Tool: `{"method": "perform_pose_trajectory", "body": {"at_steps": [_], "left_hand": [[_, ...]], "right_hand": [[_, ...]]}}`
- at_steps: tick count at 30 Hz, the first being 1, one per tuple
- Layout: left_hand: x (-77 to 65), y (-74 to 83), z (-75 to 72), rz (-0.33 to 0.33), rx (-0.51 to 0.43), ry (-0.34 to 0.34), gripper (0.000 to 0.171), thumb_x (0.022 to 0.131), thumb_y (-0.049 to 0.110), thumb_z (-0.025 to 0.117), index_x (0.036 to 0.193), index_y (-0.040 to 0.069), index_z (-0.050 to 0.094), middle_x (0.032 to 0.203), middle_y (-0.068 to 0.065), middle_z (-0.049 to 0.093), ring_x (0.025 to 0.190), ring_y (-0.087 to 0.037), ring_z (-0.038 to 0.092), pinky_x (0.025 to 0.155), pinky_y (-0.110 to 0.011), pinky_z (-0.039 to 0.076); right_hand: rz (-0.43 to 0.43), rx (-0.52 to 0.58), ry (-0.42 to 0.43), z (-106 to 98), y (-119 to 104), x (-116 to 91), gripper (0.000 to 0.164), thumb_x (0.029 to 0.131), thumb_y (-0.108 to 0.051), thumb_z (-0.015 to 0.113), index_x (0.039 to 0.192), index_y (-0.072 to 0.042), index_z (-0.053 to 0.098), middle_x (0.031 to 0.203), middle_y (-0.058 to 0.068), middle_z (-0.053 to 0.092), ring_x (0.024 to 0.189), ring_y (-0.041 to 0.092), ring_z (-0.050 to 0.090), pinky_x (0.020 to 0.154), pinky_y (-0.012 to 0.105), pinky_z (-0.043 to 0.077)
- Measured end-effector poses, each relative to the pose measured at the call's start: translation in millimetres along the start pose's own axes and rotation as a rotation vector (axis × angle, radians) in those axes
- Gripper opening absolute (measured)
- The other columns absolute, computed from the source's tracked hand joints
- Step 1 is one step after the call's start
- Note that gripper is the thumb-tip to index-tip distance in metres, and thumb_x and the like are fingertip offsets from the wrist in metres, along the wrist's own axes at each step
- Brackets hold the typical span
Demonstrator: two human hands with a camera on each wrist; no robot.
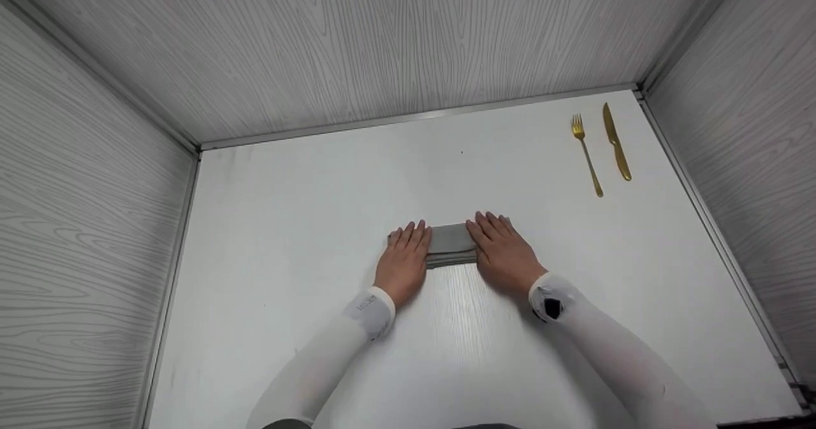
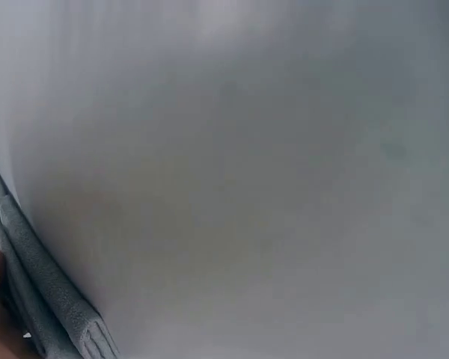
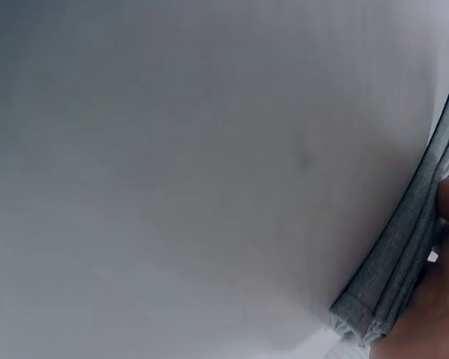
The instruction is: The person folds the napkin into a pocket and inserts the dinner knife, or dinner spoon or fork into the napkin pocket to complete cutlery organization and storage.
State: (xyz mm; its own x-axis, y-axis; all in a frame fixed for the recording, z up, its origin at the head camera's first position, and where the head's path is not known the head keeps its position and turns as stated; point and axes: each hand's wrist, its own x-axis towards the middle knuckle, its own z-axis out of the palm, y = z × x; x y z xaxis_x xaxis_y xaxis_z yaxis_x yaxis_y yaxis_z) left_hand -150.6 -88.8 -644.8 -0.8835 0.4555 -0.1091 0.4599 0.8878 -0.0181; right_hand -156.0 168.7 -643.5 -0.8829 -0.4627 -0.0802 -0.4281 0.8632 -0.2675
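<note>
A grey cloth napkin, folded into a narrow layered strip, lies on the white table in the head view. Across its left end rests my left hand, fingers straight and pointing away from me. My right hand lies over the other end in the same way, its fingers extended. Between the hands the middle of the strip shows, with stacked fold edges on the near side. The left wrist view catches the folded napkin end at lower left; the right wrist view has the layered folds beside part of my right hand.
Toward the back right of the white table lie a gold fork and, to its right, a gold knife. Wood-grain panels stand along the back and both sides.
</note>
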Motion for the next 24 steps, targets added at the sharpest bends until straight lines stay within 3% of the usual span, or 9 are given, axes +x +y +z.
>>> {"method": "perform_pose_trajectory", "body": {"at_steps": [8, 17, 24], "left_hand": [[-5.4, -2.8, 8.2, 0.069, 0.031, 0.037, 0.056, 0.11, 0.027, 0.044, 0.162, 0.013, 0.03, 0.168, -0.007, 0.025, 0.154, -0.029, 0.021, 0.124, -0.045, 0.018], [-4.9, -2.2, 10.7, 0.095, 0.101, 0.041, 0.058, 0.11, 0.028, 0.045, 0.164, 0.014, 0.027, 0.168, -0.007, 0.023, 0.154, -0.03, 0.021, 0.124, -0.049, 0.02], [-7.5, -7.4, 9.0, 0.12, 0.028, 0.025, 0.053, 0.111, 0.026, 0.041, 0.162, 0.014, 0.031, 0.169, -0.008, 0.022, 0.155, -0.03, 0.018, 0.124, -0.047, 0.016]], "right_hand": [[-0.03, 0.06, 0.007, -5.8, 2.7, -0.2, 0.058, 0.106, -0.023, 0.041, 0.162, -0.019, 0.031, 0.167, 0.01, 0.024, 0.154, 0.035, 0.02, 0.125, 0.049, 0.008], [-0.132, -0.037, 0.09, -6.1, 5.1, -0.1, 0.054, 0.104, -0.013, 0.06, 0.156, -0.013, 0.045, 0.159, 0.014, 0.041, 0.145, 0.043, 0.036, 0.122, 0.057, 0.021], [-0.222, -0.049, 0.053, -0.5, 20.2, -6.9, 0.05, 0.109, -0.016, 0.049, 0.157, -0.009, 0.041, 0.162, 0.013, 0.036, 0.15, 0.036, 0.03, 0.123, 0.052, 0.02]]}}
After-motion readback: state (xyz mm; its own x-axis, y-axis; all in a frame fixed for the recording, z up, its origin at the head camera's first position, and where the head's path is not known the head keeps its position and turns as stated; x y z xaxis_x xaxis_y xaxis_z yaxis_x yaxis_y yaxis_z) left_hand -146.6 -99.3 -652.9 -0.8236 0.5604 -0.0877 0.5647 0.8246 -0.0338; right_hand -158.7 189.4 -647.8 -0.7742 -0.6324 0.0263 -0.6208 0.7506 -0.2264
